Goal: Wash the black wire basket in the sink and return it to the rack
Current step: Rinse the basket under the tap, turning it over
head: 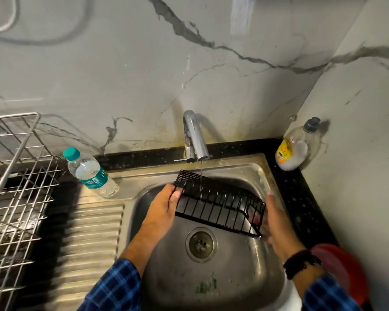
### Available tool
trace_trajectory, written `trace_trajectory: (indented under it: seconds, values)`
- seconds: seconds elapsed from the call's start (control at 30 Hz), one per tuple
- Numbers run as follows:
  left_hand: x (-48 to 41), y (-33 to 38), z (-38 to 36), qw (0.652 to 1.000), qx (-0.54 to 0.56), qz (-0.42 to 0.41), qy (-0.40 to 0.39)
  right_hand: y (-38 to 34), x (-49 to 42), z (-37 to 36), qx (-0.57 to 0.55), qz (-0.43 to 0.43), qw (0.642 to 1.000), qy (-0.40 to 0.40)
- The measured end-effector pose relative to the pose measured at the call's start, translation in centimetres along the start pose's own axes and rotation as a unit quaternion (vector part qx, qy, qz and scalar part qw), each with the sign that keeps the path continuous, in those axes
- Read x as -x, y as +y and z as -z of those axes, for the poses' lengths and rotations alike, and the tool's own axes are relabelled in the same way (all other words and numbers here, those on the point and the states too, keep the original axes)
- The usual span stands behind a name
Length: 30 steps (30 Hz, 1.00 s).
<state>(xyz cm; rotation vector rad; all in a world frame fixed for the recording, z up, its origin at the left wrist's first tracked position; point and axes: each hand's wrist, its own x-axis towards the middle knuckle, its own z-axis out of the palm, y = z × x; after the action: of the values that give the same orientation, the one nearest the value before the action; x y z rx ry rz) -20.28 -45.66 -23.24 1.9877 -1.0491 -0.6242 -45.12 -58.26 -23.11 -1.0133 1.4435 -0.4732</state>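
While the water [201, 173] from the tap [194, 135] runs so thin and falls in one spot, it makes sense that the black wire basket [218, 203] is held up over the sink [211, 279] rather than set down in it. It is tilted. Its left end sits high and far, right under the spout, and its right end hangs lower and nearer. That slope, I'd judge, lets the water travel down along the wires and drip towards the drain [200, 243] below.

The left hand [164, 205] grips the raised left end, fingers curled over the rim wire. The right hand [276, 221] holds the lower right end, thumb lifted outside it and fingers showing through the mesh. Blur hides how firmly they close. With a hand at each end, the person can turn any side into the stream.

The rack [16, 176] stands on the left beside the ridged draining board [88, 232], well apart from the basket, so the return trip has not begun; to my eye this is the rinsing stage. A water bottle [90, 171] leans at the sink's far left corner, between rack and tap. A soap bottle [294, 149] stands in the far right corner on the black counter, near the right hand but untouched. Something red [344, 270] sits near right, behind the sleeve; I can't tell what it is.
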Motion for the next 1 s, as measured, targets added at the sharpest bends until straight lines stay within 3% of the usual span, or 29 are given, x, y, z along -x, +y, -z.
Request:
trace_trajectory:
  seconds: [0.1,0.2,0.33,0.43,0.53,0.6,0.8,1.0]
  values:
    - [-0.6,-0.7,0.0,0.991,-0.101,-0.070,0.056,-1.6,-0.3,-0.4,0.003,0.006,1.000,-0.002]
    - [0.2,-1.0,0.3,0.988,-0.111,-0.057,0.094,-2.4,-0.3,-1.3,0.008,0.057,0.998,0.035]
    - [1.8,-1.0,0.8,0.999,-0.032,-0.013,0.028,-3.3,0.8,-1.8,-0.003,0.175,0.982,0.066]
    - [2.3,-1.5,0.9,0.995,0.065,0.066,-0.048,-3.7,0.8,-1.8,0.007,0.204,0.976,0.070]
    - [2.8,-0.4,0.7,0.938,0.300,0.169,-0.039,-3.8,0.6,-1.8,0.003,0.223,0.973,0.060]
    - [2.8,0.1,0.5,0.915,0.347,0.205,-0.014,-3.8,0.9,-2.0,-0.005,0.222,0.974,0.037]
    - [2.5,-0.5,1.1,0.935,0.281,0.201,0.084,-3.9,0.4,-3.5,0.057,0.245,0.967,-0.027]
    - [4.8,-0.4,2.1,0.957,0.199,0.121,0.172,-3.1,-0.4,-6.6,0.143,0.236,0.960,-0.056]
